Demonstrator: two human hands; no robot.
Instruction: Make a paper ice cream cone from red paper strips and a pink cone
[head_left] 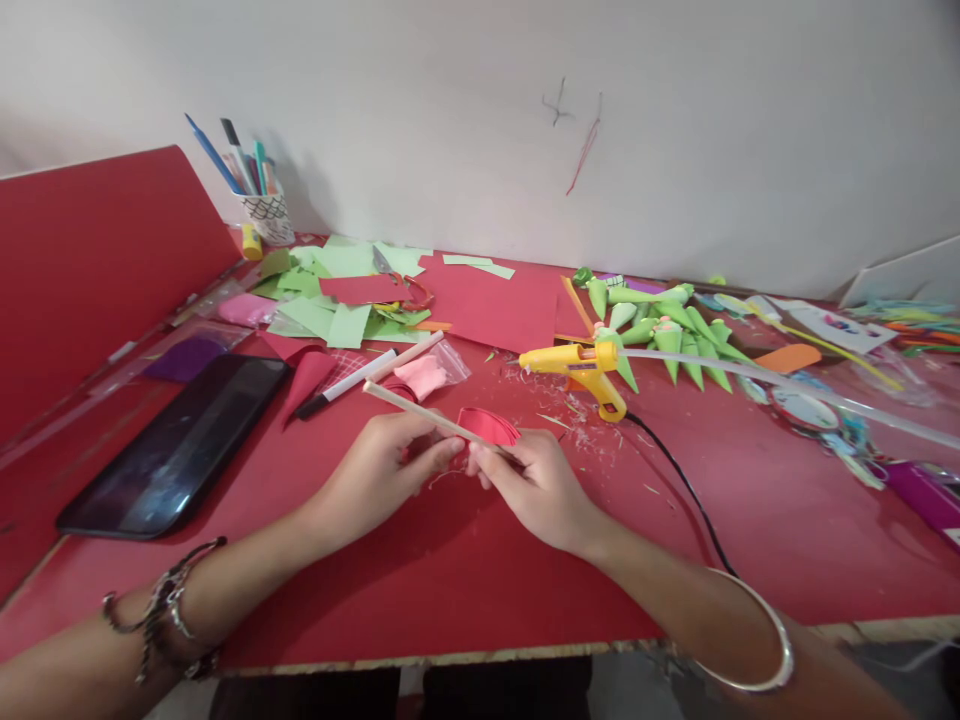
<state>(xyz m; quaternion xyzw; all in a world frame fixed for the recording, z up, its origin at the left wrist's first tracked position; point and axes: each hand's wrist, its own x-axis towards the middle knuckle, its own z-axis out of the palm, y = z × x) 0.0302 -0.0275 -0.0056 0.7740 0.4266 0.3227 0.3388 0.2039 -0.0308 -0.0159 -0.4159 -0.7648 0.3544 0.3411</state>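
Observation:
Above the middle of the red table, my left hand [386, 465] pinches a thin pale wooden stick [409, 403], whose far end points up to the left. My right hand [536, 488] is closed on the near end of the same stick. A curved red paper piece [486, 425] shows just behind my fingertips, by the right hand; which fingers touch it is partly hidden. Beyond the hands lie a black-and-white marker [345, 383] and a small bag with a pink lump [421, 376]. A yellow glue gun [581, 372] with a clear glue stick rests to the right.
A black phone [176, 450] lies at the left. Green paper scraps [330, 320], scissors [386, 268] and red paper sheets [495, 305] spread along the back. Several green paper cones [671, 350] stand behind the glue gun. Its black cord [682, 480] runs toward the front edge. A pen cup [268, 217] stands back left.

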